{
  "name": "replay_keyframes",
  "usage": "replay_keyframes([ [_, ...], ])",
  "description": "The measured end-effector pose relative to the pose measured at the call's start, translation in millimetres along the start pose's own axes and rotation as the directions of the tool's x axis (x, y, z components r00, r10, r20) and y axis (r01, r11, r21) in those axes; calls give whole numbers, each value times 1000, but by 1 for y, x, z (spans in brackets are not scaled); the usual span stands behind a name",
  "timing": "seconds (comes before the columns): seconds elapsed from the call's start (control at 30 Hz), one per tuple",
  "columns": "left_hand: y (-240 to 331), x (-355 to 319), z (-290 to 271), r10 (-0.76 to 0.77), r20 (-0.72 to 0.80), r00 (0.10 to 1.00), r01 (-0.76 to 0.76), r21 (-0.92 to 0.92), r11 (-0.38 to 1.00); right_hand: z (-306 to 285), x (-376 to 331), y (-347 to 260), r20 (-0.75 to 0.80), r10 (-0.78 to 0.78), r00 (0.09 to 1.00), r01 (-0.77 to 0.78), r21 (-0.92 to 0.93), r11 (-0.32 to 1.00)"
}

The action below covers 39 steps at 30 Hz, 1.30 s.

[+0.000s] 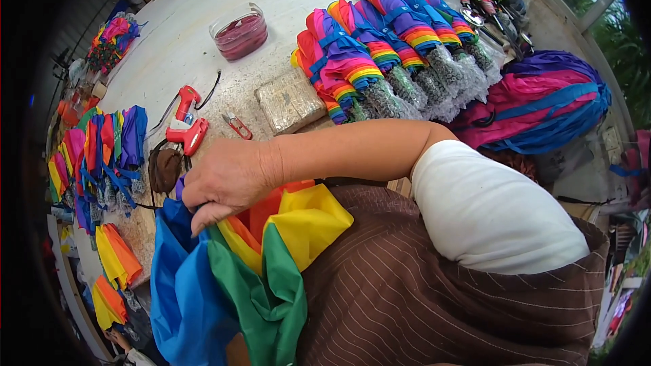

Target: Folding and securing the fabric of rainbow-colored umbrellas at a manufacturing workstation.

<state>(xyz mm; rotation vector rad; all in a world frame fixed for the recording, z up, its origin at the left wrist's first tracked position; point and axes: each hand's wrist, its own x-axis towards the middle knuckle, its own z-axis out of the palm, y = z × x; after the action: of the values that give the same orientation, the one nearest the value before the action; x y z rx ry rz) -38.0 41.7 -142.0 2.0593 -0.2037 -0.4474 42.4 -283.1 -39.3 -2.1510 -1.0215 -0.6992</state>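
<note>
My right hand reaches across in front of me, its fingers closed on the gathered top of a rainbow umbrella canopy. Loose blue, green, yellow and orange panels of the cloth hang in folds below the hand, against my brown striped apron. Purple cloth shows just past the fingertips. I cannot see my left hand. Just beyond my right hand, a red and white glue gun lies on the table beside small red-handled snips.
A wrapped block and a clear tub of dark red stuff sit on the white table. Folded rainbow umbrellas are piled at right, more bundles at left. Another person's hand shows at lower left.
</note>
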Motion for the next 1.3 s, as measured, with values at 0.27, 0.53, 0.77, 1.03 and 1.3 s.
replay_keyframes([
  [0.27,-21,16,5,-246,39,969,239,-414,878,-19,2,31,-62,574,817,-561,146,815],
  [0.53,50,80,61,41,19,999,-12,-752,659,-14,-3,11,-307,353,884,-308,186,933],
  [0.77,57,144,81,235,-151,960,-279,-543,792,34,-18,-15,-254,268,929,-205,249,947],
  [1.03,112,89,35,409,-1,912,-406,-125,905,90,-98,-6,208,302,930,-335,150,930],
  [1.3,216,-2,-26,861,132,492,-512,-755,409,123,-123,56,164,378,911,-374,-56,926],
])
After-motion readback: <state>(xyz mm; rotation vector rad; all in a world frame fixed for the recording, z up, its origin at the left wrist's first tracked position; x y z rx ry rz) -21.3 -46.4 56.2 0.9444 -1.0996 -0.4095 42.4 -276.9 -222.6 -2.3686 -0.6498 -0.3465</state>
